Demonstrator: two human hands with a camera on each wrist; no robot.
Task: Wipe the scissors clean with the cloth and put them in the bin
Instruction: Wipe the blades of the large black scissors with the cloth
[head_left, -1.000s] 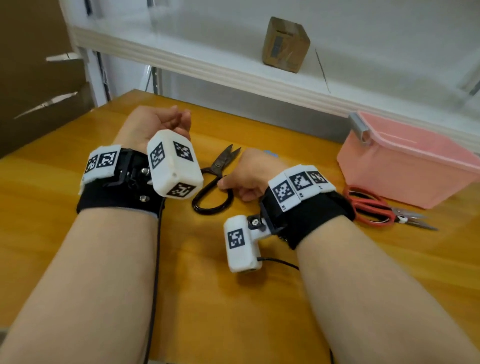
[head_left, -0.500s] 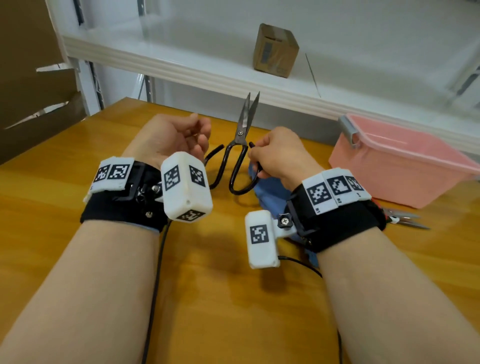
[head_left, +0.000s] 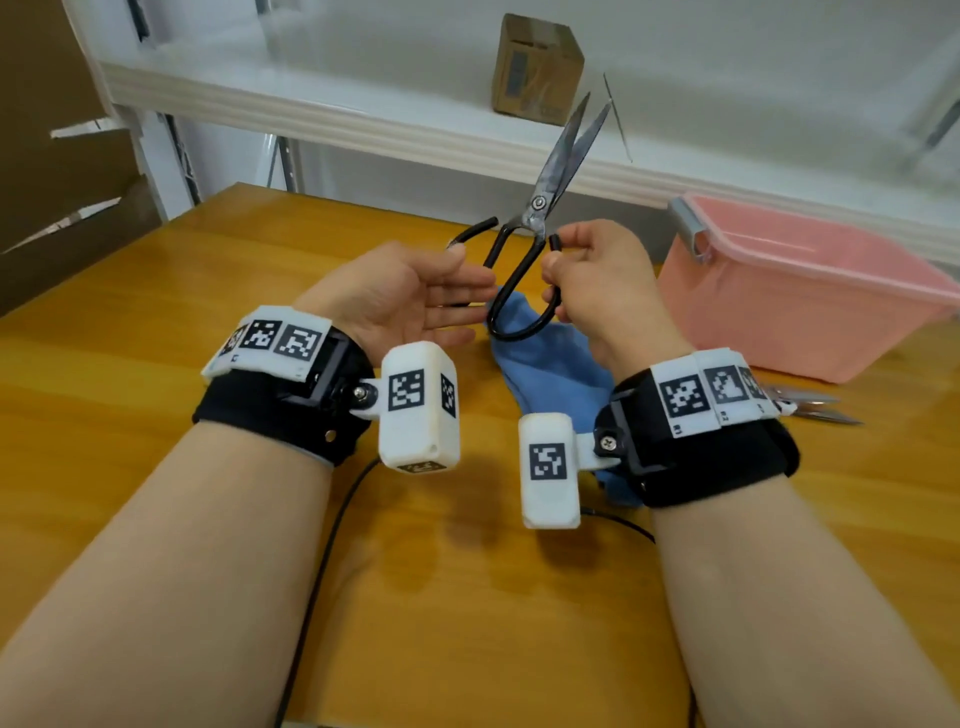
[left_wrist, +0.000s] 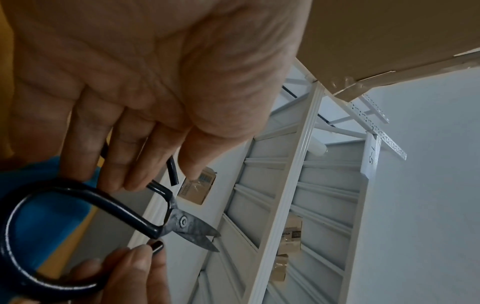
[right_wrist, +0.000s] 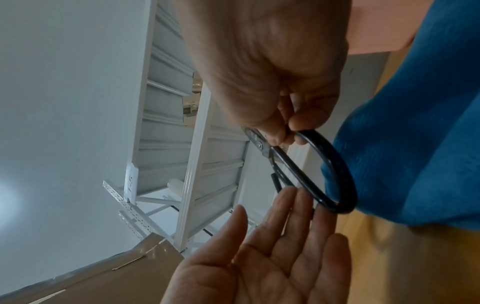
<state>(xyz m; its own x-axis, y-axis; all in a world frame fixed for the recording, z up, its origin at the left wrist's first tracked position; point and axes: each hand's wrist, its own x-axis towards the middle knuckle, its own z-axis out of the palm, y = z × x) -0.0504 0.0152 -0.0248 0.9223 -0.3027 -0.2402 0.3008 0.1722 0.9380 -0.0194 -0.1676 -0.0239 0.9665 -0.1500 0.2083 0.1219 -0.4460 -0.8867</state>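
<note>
Our left hand (head_left: 410, 296) lies flat, fingers straight, touching a looped black handle of the steel scissors (head_left: 540, 208). Our right hand (head_left: 597, 291) pinches the other loop, blades upward, above the soft blue cloth (head_left: 545, 374) on the glossy wooden table (head_left: 156, 322). Far right stands the pink plastic bin (head_left: 810, 306).
</note>
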